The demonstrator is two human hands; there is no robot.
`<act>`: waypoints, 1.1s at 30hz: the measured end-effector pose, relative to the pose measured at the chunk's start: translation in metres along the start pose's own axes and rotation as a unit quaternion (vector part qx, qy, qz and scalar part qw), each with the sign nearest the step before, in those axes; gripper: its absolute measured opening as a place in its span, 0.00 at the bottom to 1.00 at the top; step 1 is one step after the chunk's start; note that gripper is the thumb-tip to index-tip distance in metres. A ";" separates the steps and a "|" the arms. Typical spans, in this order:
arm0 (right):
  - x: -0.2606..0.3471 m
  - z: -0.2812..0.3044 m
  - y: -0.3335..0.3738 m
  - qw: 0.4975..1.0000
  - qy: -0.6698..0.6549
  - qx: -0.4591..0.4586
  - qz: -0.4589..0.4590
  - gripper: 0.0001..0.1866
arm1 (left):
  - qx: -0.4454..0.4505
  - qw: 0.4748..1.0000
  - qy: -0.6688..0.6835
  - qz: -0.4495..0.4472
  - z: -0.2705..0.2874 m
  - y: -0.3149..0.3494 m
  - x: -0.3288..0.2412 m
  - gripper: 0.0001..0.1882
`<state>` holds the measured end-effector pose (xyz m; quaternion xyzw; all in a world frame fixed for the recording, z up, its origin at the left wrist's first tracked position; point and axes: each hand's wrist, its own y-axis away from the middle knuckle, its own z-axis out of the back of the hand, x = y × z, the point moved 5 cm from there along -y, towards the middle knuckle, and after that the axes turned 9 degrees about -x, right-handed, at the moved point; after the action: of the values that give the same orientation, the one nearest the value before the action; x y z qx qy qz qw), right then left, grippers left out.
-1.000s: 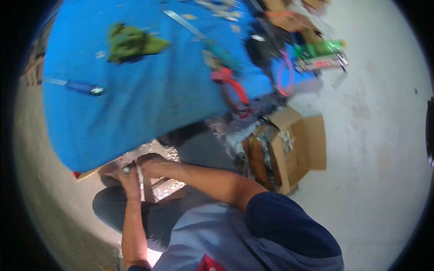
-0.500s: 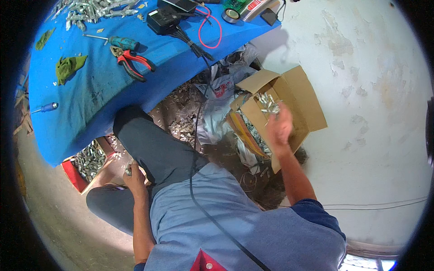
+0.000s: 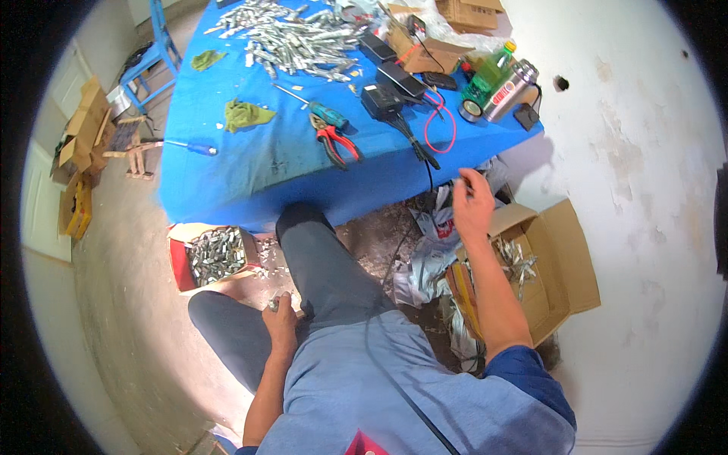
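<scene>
My left hand is closed around a small metallic piece beside my bent left leg; its exact kind is hard to make out. Near the front edge of the blue-covered table, my right hand is raised with its fingers loosely curled and apart, and nothing shows between them. Below that hand, an open cardboard box holds crumpled silvery strips; my forearm covers part of it. Left of my legs, a red-sided box contains many small dark and silver cylindrical pieces.
On the table lie a pile of silvery pieces, red-handled pliers, a teal-handled screwdriver, a blue screwdriver, green cloths, a black adapter, a green bottle and a steel flask. A black cable crosses my lap.
My right hand has moved out of the cardboard box toward the table edge, and the silvery strips now lie in the box. The view has shifted, showing more table. My left hand keeps its grip.
</scene>
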<state>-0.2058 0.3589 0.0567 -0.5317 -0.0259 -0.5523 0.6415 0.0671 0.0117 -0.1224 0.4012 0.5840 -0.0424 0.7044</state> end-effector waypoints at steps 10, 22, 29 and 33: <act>0.098 -0.119 -0.017 0.976 -0.158 0.117 0.095 0.11 | -0.002 0.998 0.066 -0.022 -0.002 0.033 -0.024 0.14; 0.102 -0.255 -0.047 0.961 0.060 0.237 0.127 0.29 | 0.037 0.990 0.036 -0.129 -0.033 0.035 -0.073 0.13; 0.075 -0.274 -0.066 0.930 0.054 0.362 0.034 0.25 | 0.024 0.981 0.024 -0.189 -0.021 0.039 -0.082 0.15; 0.040 -0.244 -0.050 0.915 -0.116 0.349 -0.164 0.21 | 0.007 0.975 0.013 -0.221 -0.019 0.041 -0.082 0.15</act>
<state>-0.3621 0.1674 0.0083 -0.3230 -0.3780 -0.5398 0.6793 0.0483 0.0177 -0.0309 0.2681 0.6667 -0.1959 0.6672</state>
